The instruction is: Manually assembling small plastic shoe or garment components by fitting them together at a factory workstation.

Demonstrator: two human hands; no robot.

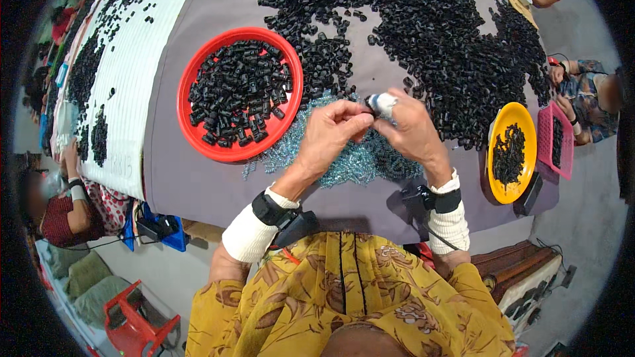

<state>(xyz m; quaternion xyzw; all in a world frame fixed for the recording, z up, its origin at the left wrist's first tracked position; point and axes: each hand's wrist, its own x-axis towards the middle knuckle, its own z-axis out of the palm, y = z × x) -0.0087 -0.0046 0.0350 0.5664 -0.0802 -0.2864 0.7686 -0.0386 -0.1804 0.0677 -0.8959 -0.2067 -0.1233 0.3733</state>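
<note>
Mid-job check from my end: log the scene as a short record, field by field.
Left hand: fingertips pinched, meeting the right's
Right hand: white-and-blue finger wrap
Between them: small dark piece, mostly hidden
Below hands: bluish coil-like pieces
Left: red tray of black parts
Beyond: loose black pile
Right: yellow bowl, pink basket

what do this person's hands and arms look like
Yellow, brown-flowered sleeves; white ribbed cuffs; black wrist straps. The left strap carries a black module; a black cable crosses the right cuff. The right hand has a white-and-blue finger wrap.
</note>
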